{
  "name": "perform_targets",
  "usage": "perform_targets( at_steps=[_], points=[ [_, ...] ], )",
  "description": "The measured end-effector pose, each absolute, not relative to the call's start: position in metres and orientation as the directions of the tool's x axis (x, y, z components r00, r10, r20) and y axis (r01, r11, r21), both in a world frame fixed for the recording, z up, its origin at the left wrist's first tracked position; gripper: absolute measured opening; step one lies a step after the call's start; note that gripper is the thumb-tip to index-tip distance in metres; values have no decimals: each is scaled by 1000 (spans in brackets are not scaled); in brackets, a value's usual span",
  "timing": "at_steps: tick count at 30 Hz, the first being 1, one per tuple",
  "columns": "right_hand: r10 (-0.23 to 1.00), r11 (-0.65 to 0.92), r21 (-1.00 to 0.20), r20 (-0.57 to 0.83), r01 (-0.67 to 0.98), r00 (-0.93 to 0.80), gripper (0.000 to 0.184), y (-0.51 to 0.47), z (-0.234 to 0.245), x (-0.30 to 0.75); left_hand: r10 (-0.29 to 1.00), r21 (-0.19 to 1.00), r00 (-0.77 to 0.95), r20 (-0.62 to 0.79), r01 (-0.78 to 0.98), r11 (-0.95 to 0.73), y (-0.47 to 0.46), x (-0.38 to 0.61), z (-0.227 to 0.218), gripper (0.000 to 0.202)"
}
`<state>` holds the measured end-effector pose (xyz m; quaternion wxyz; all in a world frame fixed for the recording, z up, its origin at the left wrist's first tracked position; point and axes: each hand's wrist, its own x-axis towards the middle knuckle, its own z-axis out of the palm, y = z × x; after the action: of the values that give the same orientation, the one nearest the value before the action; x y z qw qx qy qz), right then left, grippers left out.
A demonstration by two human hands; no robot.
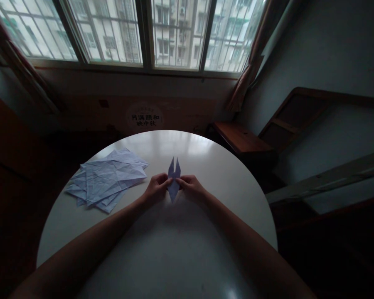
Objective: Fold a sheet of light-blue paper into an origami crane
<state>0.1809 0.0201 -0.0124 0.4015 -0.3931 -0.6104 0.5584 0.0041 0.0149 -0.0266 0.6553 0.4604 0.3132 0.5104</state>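
My left hand (156, 185) and right hand (191, 185), nearly closed, pinch the folded paper (173, 187) at nine and three o'clock over the bench (174, 249); its twin tips (178, 167) point to twelve; creased sheets (114, 176) lie at nine o'clock; I judge even thumb pressure best for aligned layers.

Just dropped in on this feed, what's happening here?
A person holds a small folded paper between the left hand and right hand, its two narrow points facing away from them. A loose pile of creased sheets lies on the round white table, left of the hands.
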Motion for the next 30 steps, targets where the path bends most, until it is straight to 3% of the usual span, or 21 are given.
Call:
perform_targets(
  at_steps=[20,30],
  points=[
    [948,77,-995,93,-63,-304,51,22,-9,180,973,944,197,116,-325,-47,16,3,-22,35],
    [953,18,-995,45,-93,-300,55,21,-5,175,971,950,214,104,-311,-33,16,2,-21,35]
  ],
)
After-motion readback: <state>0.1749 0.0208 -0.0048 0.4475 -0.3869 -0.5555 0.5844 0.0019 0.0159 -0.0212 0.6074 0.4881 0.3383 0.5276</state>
